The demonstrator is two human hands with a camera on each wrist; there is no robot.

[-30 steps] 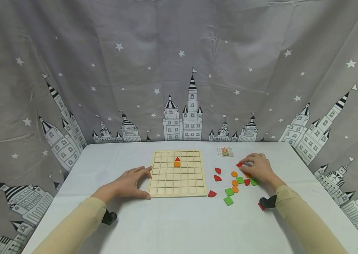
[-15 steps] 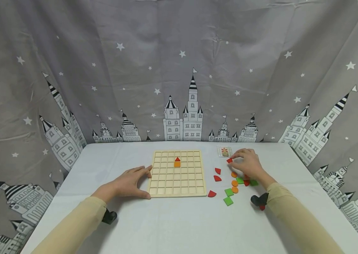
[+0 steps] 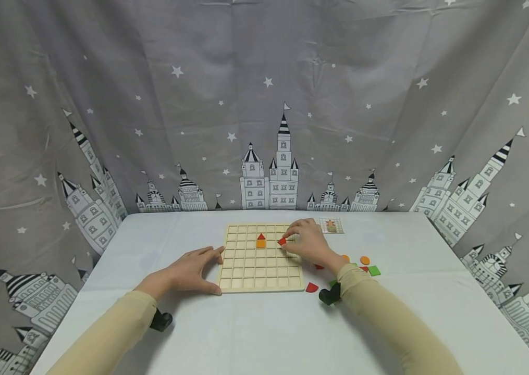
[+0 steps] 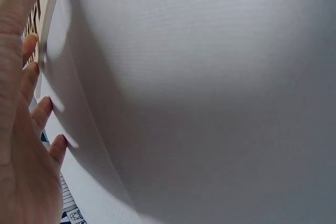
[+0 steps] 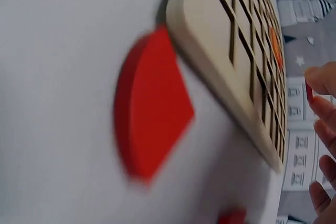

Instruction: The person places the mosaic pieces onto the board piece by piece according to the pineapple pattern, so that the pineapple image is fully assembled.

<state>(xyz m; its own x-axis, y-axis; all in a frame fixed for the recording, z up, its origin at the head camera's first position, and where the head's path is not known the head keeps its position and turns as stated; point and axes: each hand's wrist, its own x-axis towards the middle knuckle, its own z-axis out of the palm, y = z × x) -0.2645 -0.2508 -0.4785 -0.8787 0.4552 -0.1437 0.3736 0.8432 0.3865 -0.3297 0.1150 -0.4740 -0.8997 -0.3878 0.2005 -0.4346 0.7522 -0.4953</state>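
A pale wooden grid board (image 3: 259,281) lies on the white table, with a red triangle tile (image 3: 261,236) above an orange square tile (image 3: 261,244) in its upper cells. My left hand (image 3: 194,268) rests along the board's left side, thumb near the front corner and fingertips at the edge; its fingers (image 4: 30,80) look relaxed in the left wrist view. Over the board's upper right part, my right hand (image 3: 308,242) pinches a small red tile (image 3: 282,241) between thumb and fingertips. Edge-on in the right wrist view, that held tile (image 5: 308,92) shows only as a thin strip.
A red quarter-circle tile (image 3: 311,287) lies by the board's front right corner. Farther right are an orange disc (image 3: 365,260) and a green square tile (image 3: 374,271), with several other tiles partly behind my right arm. A small pattern card (image 3: 331,225) lies at the back.
My right hand has carried the red tile leftward from the loose tiles, past the card, to over the board. My left hand has stayed at the board's left edge.
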